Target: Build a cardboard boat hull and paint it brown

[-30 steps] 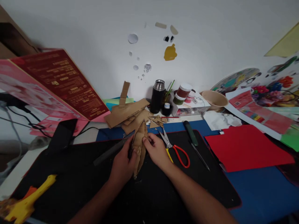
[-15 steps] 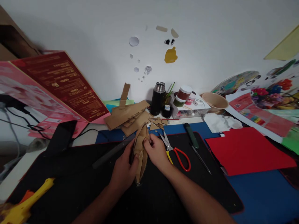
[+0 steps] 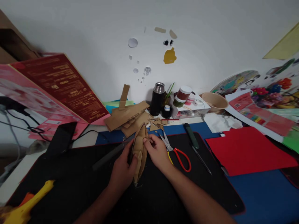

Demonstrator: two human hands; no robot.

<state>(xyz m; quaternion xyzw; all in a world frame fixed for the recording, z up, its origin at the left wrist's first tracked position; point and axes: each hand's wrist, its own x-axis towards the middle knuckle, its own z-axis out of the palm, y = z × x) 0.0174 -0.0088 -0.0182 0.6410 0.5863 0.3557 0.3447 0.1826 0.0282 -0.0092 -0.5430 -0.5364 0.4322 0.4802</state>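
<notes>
A long, narrow piece of folded cardboard (image 3: 139,149) with pointed ends and rough edges stands between my two hands over the black mat (image 3: 154,199). My left hand (image 3: 125,168) grips its left side, the thumb pressed on its face. On the upper right side, my right hand (image 3: 157,151) pinches its edge between thumb and fingers. Scissors with red and yellow handles (image 3: 182,158) lie just right of my right hand. Behind my left hand, a dark grey bar (image 3: 107,157) rests on the mat.
Cardboard strips (image 3: 128,116) and scraps lie behind the mat, beside a black flask (image 3: 158,99) and paint jars (image 3: 183,93). A green-handled pointed tool (image 3: 192,137) and red sheet (image 3: 249,151) are at right. A yellow tool (image 3: 32,202) lies front left, a phone (image 3: 62,137) behind it.
The lower tip of the cardboard has swung slightly left, turning the piece a little in my hands. Both hands keep their hold. The view has shifted very slightly.
</notes>
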